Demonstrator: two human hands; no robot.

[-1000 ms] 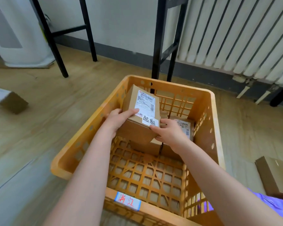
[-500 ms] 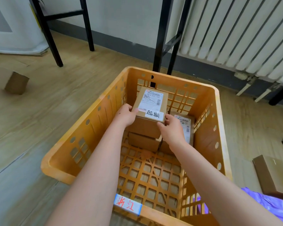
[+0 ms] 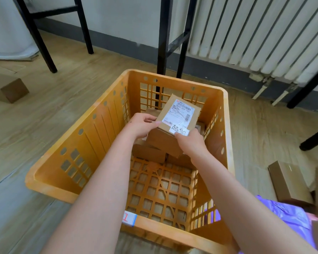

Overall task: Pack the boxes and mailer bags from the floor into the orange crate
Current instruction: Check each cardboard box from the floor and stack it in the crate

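Note:
An orange crate (image 3: pixel 92 143) stands on the wooden floor in front of me. Inside its far end, both hands hold a brown cardboard box (image 3: pixel 178 116) with a white shipping label, tilted, above other boxes (image 3: pixel 149 153) stacked on the crate floor. My left hand (image 3: pixel 141 125) grips the box's left edge with thumb on top. At the box's near right corner, my right hand (image 3: pixel 189 142) grips it, thumb on the label. A purple mailer bag (image 3: pixel 286 215) lies on the floor at the right, outside the crate.
A loose brown box (image 3: pixel 7 87) sits on the floor at far left. Two more flat boxes (image 3: pixel 288 182) lie at the right by the purple bag. Black table legs (image 3: pixel 162 35) and a white radiator (image 3: pixel 255 30) stand behind the crate.
The labelled box has moved to the right and tilted over the stacked boxes at the crate's far end. Both hands keep their hold on it.

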